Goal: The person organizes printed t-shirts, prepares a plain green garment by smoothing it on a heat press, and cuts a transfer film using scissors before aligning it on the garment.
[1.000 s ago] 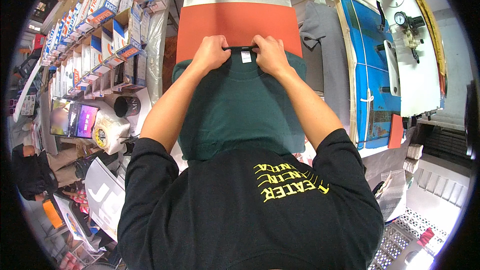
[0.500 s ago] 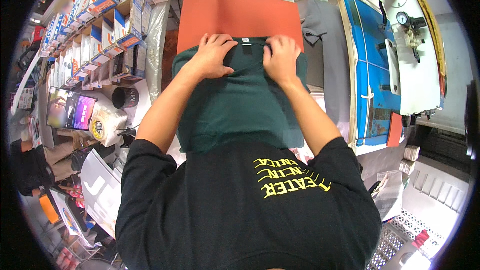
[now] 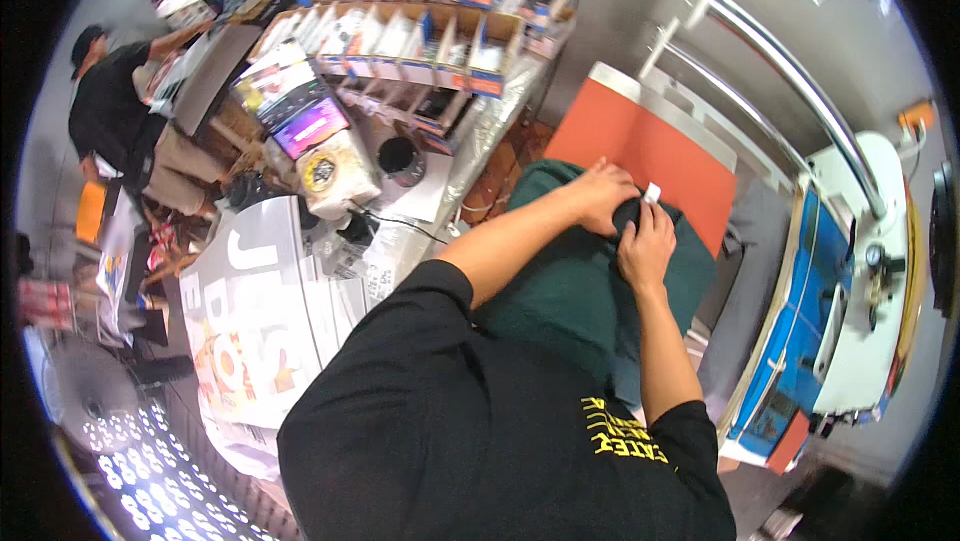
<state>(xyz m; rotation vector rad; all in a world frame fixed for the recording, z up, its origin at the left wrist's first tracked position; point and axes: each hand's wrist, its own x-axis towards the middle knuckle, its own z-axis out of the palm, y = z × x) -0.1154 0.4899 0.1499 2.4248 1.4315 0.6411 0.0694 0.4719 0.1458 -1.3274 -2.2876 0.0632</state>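
Observation:
A dark green T-shirt (image 3: pixel 545 276) lies over the orange-red pad (image 3: pixel 640 146) of a flat board, its neck end on the pad. My left hand (image 3: pixel 603 199) is closed on the bunched neckline. Close beside it, my right hand (image 3: pixel 647 244) has its fingers bent onto the same collar fabric. A small white neck label (image 3: pixel 652 193) sticks up at the right fingertips; whether they pinch the label itself, I cannot tell. Some of the collar between the hands is hidden by the fingers.
To the right stands a press machine with a blue pad (image 3: pixel 790 326) and a gauge (image 3: pixel 874 256). Left are cardboard boxes of packets (image 3: pixel 415 51), a black mug (image 3: pixel 402 161), a lit screen (image 3: pixel 308 126) and plastic-wrapped stacks (image 3: pixel 255 311). Another person (image 3: pixel 125 131) works far left.
My view has turned left, bringing the other person into fuller sight. The hands, formerly apart on the neckline, are now close together with the collar gathered between them and the label raised.

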